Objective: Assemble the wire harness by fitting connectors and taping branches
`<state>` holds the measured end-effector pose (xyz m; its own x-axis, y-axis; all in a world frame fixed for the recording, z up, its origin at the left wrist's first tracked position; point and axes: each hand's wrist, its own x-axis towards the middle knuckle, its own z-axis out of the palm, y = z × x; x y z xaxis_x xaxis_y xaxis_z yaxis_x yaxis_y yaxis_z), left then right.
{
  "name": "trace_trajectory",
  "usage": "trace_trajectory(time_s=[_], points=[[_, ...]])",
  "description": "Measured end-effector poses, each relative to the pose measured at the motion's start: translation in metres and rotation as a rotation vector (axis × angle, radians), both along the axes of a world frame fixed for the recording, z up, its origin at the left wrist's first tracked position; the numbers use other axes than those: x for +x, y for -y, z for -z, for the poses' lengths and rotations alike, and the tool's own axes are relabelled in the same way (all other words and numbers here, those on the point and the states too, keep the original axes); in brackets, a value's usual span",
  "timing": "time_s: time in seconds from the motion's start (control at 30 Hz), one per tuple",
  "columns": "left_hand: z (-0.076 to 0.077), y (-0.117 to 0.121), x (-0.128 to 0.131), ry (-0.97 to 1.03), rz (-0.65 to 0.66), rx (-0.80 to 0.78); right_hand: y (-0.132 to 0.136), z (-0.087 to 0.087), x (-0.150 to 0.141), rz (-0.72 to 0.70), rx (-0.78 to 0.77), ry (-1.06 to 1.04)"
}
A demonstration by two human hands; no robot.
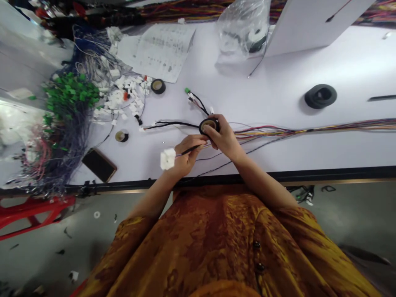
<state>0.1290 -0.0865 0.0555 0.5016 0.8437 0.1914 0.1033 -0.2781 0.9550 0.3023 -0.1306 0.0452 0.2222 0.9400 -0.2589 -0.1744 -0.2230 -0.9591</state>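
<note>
My right hand (222, 137) is closed on a roll of black tape (204, 122), with the thumb at its core. Just to the left, my left hand (187, 156) pinches a wire branch (191, 149) wrapped in black, which ends in a white connector (167, 159). Both hands almost meet over the wire harness (272, 131), whose coloured wires run off to the right. Two more black-wrapped branches leave the harness near the tape roll: one wire branch (176, 123) points left, and another (201, 104) goes up to a green connector (187, 90).
Bundled wires with green connectors (72, 93) and a heap of white connectors (123, 97) cover the table's left. Nearby lie a phone (99, 165), tape rolls (158, 86) and a printed sheet (157, 49). A plastic bag (244, 27) and a black ring-shaped piece (320, 96) sit farther right.
</note>
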Motion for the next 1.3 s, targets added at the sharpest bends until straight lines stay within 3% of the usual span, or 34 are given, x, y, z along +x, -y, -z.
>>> trace_trajectory(time_s=[0.07,0.17,0.23,0.27,0.37,0.47,0.53,0.6,0.73,0.8,0.9,1.0,1.17,1.3], points=[[0.004,-0.002,0.004,0.053,-0.134,-0.032,0.001,0.004,0.003,0.018,0.016,0.048],[0.01,-0.01,0.012,0.179,-0.323,-0.259,0.026,0.012,0.002,-0.021,0.178,0.398],[0.01,-0.012,0.015,0.199,-0.289,-0.335,0.043,0.013,0.0,-0.034,0.269,0.551],[0.007,-0.011,0.015,0.181,-0.245,-0.3,0.046,0.011,-0.001,-0.001,0.282,0.55],[-0.002,-0.003,0.014,0.048,-0.039,-0.026,0.032,0.003,0.0,0.139,0.183,0.31],[-0.004,0.004,0.011,-0.025,0.065,0.108,0.002,0.003,0.011,0.045,-0.003,0.02],[-0.001,0.004,0.009,-0.014,0.007,0.07,-0.009,0.006,0.022,-0.063,-0.088,-0.058],[0.0,0.001,0.007,0.004,-0.085,-0.001,-0.01,0.009,0.03,-0.137,-0.111,0.018],[-0.008,-0.008,0.006,0.066,-0.139,-0.263,0.004,-0.002,0.036,-0.137,0.069,0.41],[-0.014,-0.009,0.007,0.101,-0.124,-0.334,0.007,-0.011,0.034,-0.118,0.131,0.474],[-0.019,-0.006,0.005,0.061,-0.041,-0.195,0.0,-0.018,0.032,-0.101,0.051,0.31],[-0.015,0.0,0.002,-0.03,0.075,-0.019,-0.014,-0.009,0.033,-0.127,-0.108,0.089],[-0.006,0.006,0.001,-0.016,0.137,0.022,-0.031,0.014,0.043,-0.244,-0.33,-0.267],[-0.004,0.007,0.0,0.034,0.098,0.046,-0.031,0.005,0.058,-0.289,-0.323,-0.243]])
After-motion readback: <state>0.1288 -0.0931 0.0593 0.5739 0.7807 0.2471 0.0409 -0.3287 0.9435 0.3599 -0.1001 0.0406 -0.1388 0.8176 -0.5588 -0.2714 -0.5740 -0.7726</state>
